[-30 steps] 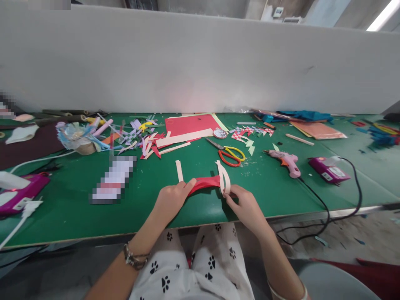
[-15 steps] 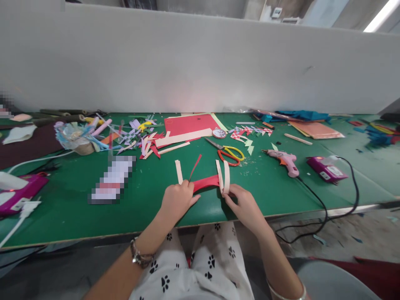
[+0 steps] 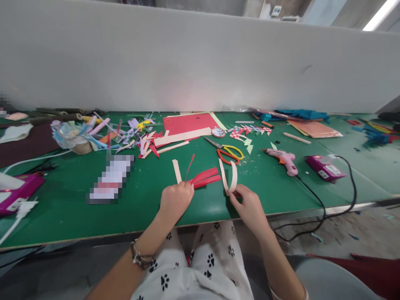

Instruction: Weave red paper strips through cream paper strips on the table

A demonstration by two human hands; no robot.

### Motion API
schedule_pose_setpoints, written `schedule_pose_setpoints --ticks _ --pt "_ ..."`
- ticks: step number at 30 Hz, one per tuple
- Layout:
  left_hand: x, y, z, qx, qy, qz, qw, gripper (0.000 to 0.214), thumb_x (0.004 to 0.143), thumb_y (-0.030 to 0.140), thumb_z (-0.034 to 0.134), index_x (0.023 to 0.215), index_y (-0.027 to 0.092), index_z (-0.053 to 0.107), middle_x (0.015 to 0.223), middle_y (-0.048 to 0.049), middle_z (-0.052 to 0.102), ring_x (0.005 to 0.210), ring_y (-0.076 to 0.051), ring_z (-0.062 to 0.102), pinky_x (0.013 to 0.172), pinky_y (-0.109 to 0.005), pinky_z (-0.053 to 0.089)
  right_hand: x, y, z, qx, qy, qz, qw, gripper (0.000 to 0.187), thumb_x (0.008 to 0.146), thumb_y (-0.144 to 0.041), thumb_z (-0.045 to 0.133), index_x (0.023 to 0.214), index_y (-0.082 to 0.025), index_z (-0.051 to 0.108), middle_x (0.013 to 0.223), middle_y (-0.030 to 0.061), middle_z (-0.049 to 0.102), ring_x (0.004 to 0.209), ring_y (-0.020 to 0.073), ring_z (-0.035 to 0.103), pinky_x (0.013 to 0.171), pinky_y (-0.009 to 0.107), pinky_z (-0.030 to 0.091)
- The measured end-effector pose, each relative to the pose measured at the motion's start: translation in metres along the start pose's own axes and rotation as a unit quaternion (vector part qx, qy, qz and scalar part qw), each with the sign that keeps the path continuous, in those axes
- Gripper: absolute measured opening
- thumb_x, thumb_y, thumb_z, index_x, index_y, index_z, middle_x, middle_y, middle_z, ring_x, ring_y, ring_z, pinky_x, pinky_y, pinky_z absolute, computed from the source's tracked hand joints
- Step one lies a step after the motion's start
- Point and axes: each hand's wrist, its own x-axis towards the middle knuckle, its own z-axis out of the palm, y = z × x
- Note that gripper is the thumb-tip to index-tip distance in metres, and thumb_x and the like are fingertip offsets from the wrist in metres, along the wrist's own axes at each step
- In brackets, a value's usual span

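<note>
My left hand (image 3: 177, 201) is closed over red paper strips (image 3: 206, 177) just above the green table. Their right ends fan apart, and a thin red piece sticks up from the hand. A cream paper strip (image 3: 177, 171) also rises behind its knuckles. My right hand (image 3: 248, 204) pinches a folded cream paper strip (image 3: 233, 177) near its bend; the two ends point away from me and spread open. A small gap separates this strip from the red ones. Scissors (image 3: 226, 152) with red and yellow handles lie just beyond my right hand.
A pink glue gun (image 3: 286, 160) and a purple box (image 3: 325, 167) with a black cord lie to the right. Red paper sheets (image 3: 190, 124) and woven paper scraps (image 3: 150, 143) sit farther back. At left are a blurred phone-like rectangle (image 3: 112, 178) and a purple device (image 3: 23, 189).
My right hand has moved slightly right and drawn the folded cream strip away from the red strips. The red ends have spread apart. My left hand stays nearly in place.
</note>
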Motion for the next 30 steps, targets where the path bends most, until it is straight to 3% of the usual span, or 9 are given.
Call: schedule_pose_setpoints --ticks 6,11,15,20,30 --pt "-0.002 0.000 0.003 0.001 0.015 0.029 0.999 0.032 0.083 0.025 0.036 0.066 0.012 0.061 0.057 -0.0075 0.061 0.050 -0.018 0.059 0.040 -0.023 0.031 0.003 -0.011 0.010 0.028 -0.022 -0.021 0.999 0.016 0.076 -0.019 0.040 0.066 -0.017 0.054 0.073 0.0055 0.060 0.066 0.0159 0.055 0.061 0.025 0.040" --pt "-0.007 -0.002 0.005 0.010 0.035 0.055 0.998 0.025 0.079 0.031 0.047 0.070 0.012 0.061 0.060 -0.0058 0.060 0.052 -0.017 0.059 0.043 -0.023 0.034 0.005 -0.005 0.009 0.045 0.005 -0.040 0.998 0.015 0.075 -0.018 0.042 0.069 -0.017 0.055 0.072 0.0043 0.060 0.064 0.0145 0.055 0.060 0.024 0.041" --pt "-0.009 -0.005 0.005 0.014 0.033 0.065 0.997 0.023 0.078 0.034 0.051 0.080 0.014 0.061 0.063 -0.0050 0.061 0.054 -0.017 0.059 0.044 -0.023 0.035 0.008 0.004 0.005 0.011 0.042 -0.042 0.998 0.014 0.074 -0.017 0.043 0.068 -0.017 0.055 0.071 0.0048 0.058 0.063 0.0152 0.054 0.060 0.025 0.041" --pt "-0.010 -0.008 0.005 0.006 0.039 0.073 0.997 0.031 0.079 0.037 0.048 0.098 0.015 0.058 0.068 -0.0048 0.063 0.055 -0.017 0.060 0.043 -0.024 0.036 0.009 0.006 0.006 0.018 0.026 -0.059 0.998 0.014 0.073 -0.014 0.043 0.068 -0.017 0.055 0.074 0.0051 0.059 0.068 0.0162 0.054 0.065 0.026 0.041" --pt "-0.005 -0.010 0.000 0.010 -0.014 0.055 0.998 0.025 0.076 0.037 0.053 0.087 0.017 0.060 0.076 -0.0039 0.061 0.063 -0.017 0.060 0.045 -0.022 0.035 0.011 0.006 0.007 0.014 0.013 -0.075 0.997 0.014 0.073 -0.014 0.043 0.068 -0.018 0.056 0.076 0.0056 0.059 0.073 0.0175 0.054 0.067 0.028 0.042"
